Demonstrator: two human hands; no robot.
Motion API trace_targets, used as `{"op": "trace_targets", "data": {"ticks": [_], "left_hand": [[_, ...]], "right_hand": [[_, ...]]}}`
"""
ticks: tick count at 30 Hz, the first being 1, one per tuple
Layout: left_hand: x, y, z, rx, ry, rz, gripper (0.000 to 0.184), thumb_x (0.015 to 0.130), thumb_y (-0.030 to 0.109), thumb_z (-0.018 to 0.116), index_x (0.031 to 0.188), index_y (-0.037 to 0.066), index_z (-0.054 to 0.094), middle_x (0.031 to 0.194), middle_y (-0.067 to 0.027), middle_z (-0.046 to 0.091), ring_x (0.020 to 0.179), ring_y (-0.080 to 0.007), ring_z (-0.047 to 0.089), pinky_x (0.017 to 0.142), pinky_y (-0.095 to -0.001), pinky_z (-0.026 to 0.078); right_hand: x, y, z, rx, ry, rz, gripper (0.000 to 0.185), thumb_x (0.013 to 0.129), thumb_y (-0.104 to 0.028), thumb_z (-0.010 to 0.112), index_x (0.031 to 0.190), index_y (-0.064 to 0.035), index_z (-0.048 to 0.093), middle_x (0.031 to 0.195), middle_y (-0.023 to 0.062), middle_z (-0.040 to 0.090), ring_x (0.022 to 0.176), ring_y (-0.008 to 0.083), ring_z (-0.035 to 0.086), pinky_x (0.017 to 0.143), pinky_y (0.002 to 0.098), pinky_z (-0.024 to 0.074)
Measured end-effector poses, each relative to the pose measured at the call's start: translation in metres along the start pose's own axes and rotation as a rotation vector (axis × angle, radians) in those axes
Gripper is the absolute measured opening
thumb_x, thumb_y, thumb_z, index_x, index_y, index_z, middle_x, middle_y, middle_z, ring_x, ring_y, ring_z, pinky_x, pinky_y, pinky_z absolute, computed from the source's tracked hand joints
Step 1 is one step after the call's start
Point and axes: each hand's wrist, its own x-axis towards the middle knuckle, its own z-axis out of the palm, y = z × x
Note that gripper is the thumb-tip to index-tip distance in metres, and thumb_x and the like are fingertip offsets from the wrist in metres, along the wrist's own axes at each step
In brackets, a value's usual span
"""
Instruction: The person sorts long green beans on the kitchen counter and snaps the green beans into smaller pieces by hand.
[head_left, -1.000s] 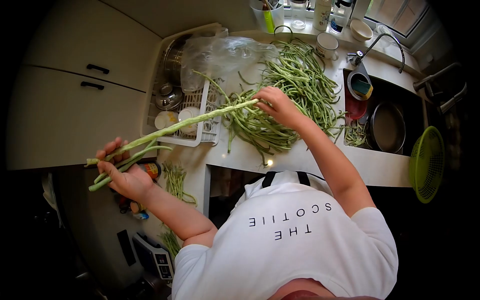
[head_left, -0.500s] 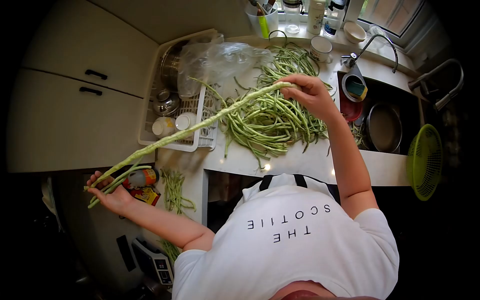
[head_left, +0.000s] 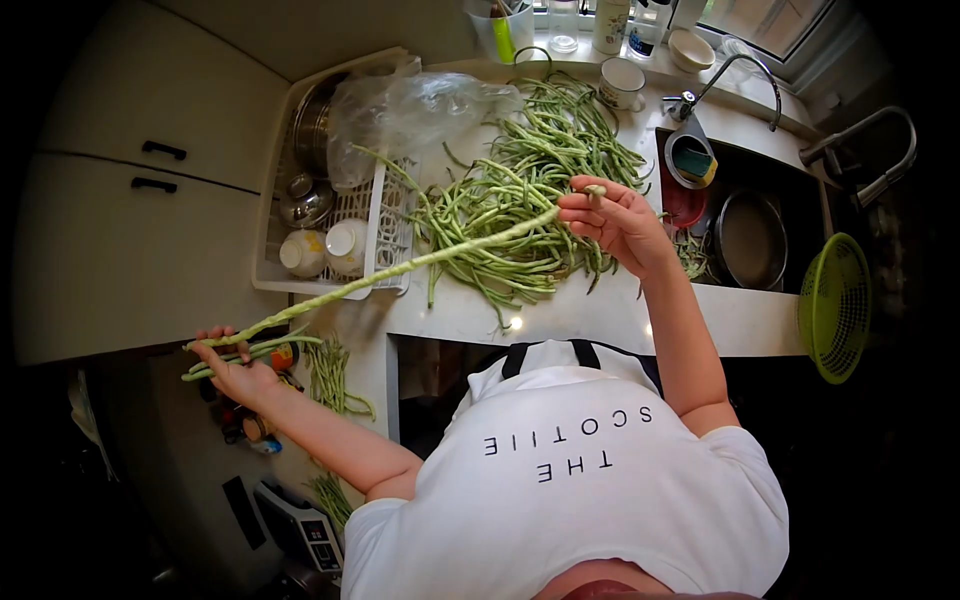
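A long pale-green yardlong bean [head_left: 400, 268] stretches on a slant between my two hands. My left hand [head_left: 238, 372], at the lower left, is closed round its far end along with some shorter, thinner beans [head_left: 285, 345]. My right hand [head_left: 625, 225] pinches the other end above the bean heap. A short pale stub [head_left: 597, 190] shows at my right fingertips; whether it is joined to the long bean I cannot tell. Beneath and beyond my right hand, a large tangled heap of yardlong beans [head_left: 500, 255] covers the counter [head_left: 460, 318].
A white dish rack [head_left: 385, 230] holding pots and cups, with a plastic bag [head_left: 420, 115] over it, stands left. To the right are the sink [head_left: 800, 215] and a green colander [head_left: 838, 310]. Smaller bean bundles [head_left: 330, 378] and a scale [head_left: 300, 525] lie lower left.
My right hand has moved down and slightly right, and a stub now shows at its fingertips. My left hand has risen slightly. The whole view has shifted a little.
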Motion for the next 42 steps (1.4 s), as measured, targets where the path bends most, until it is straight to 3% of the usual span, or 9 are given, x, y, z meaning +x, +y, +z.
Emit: {"op": "trace_targets", "data": {"ticks": [2,3,9,16,18,23,26,31,42], "left_hand": [[-0.005,-0.001,0.010,0.003,0.026,-0.010,0.041,0.097,0.041,0.061,0.115,0.004,0.058,0.098,-0.0046,0.061,0.082,-0.0109,0.056,0.048,-0.0210,0.032],[-0.005,-0.002,0.011,0.017,0.057,-0.040,0.041,0.097,0.041,0.060,0.115,0.005,0.059,0.096,-0.0034,0.060,0.081,-0.0097,0.055,0.048,-0.0202,0.032],[-0.011,-0.004,0.020,-0.038,0.064,-0.151,0.033,0.096,0.043,0.061,0.106,0.012,0.054,0.093,0.0033,0.054,0.079,-0.0054,0.049,0.045,-0.0187,0.027],[-0.007,-0.010,0.014,-0.123,0.041,-0.210,0.033,0.098,0.042,0.058,0.109,0.011,0.055,0.090,0.0023,0.054,0.078,-0.0065,0.052,0.047,-0.0184,0.029],[-0.003,-0.010,0.007,-0.206,-0.052,-0.201,0.031,0.099,0.041,0.057,0.107,0.012,0.054,0.085,0.0028,0.051,0.075,-0.0071,0.049,0.048,-0.0184,0.029],[-0.013,-0.019,0.007,-0.288,-0.163,-0.217,0.026,0.101,0.038,0.052,0.104,0.012,0.051,0.081,0.0017,0.046,0.077,-0.0128,0.044,0.068,-0.0272,0.039],[-0.027,-0.029,0.017,-0.366,-0.285,-0.375,0.024,0.103,0.035,0.049,0.105,0.012,0.051,0.081,0.0000,0.046,0.079,-0.0150,0.045,0.077,-0.0318,0.040],[-0.059,-0.052,0.050,-0.402,-0.338,-0.491,0.024,0.102,0.035,0.050,0.106,0.011,0.050,0.077,0.0002,0.041,0.078,-0.0140,0.045,0.106,-0.0456,0.040],[-0.082,-0.052,0.075,-0.316,-0.380,-0.448,0.024,0.105,0.034,0.044,0.107,0.011,0.050,0.076,0.0001,0.040,0.074,-0.0133,0.041,0.088,-0.0372,0.042]], "right_hand": [[0.000,0.003,-0.019,-0.103,-0.083,-0.054,0.034,0.099,-0.015,0.055,0.127,0.0038,0.055,0.103,0.0149,0.070,0.098,0.0207,0.069,0.087,0.0311,0.0565],[-0.004,0.001,-0.010,-0.208,0.032,-0.072,0.030,0.100,-0.019,0.057,0.119,0.0028,0.060,0.086,0.0066,0.067,0.078,0.0105,0.065,0.075,0.0242,0.0538],[-0.004,0.009,-0.033,-0.118,0.161,-0.156,0.017,0.098,-0.019,0.060,0.100,-0.0032,0.062,0.074,-0.0040,0.051,0.063,0.0033,0.043,0.058,0.0192,0.0364],[-0.014,0.016,-0.034,-0.137,0.131,-0.031,0.015,0.093,-0.023,0.063,0.091,-0.0084,0.059,0.080,-0.0021,0.059,0.068,0.0060,0.056,0.062,0.0221,0.0455],[-0.021,0.022,-0.030,-0.403,0.169,0.097,0.015,0.092,-0.022,0.063,0.091,-0.0074,0.061,0.079,-0.0013,0.060,0.066,0.0069,0.057,0.063,0.0223,0.0463],[-0.038,0.058,-0.068,-0.954,0.080,0.276,0.028,0.098,-0.028,0.056,0.090,-0.0030,0.064,0.074,0.0024,0.065,0.066,0.0111,0.061,0.066,0.0267,0.0495],[-0.043,0.068,-0.094,-0.848,0.269,0.301,0.034,0.100,-0.030,0.052,0.086,-0.0020,0.065,0.073,0.0038,0.066,0.065,0.0124,0.062,0.065,0.0275,0.0496],[-0.051,0.064,-0.115,-1.269,0.487,0.208,0.029,0.094,-0.027,0.058,0.085,-0.0027,0.070,0.071,0.0071,0.068,0.065,0.0160,0.065,0.064,0.0306,0.0507],[-0.050,0.093,-0.104,-1.585,0.468,0.374,0.031,0.090,-0.037,0.065,0.093,-0.0074,0.073,0.083,0.0074,0.072,0.076,0.0203,0.068,0.070,0.0343,0.0519]]}}
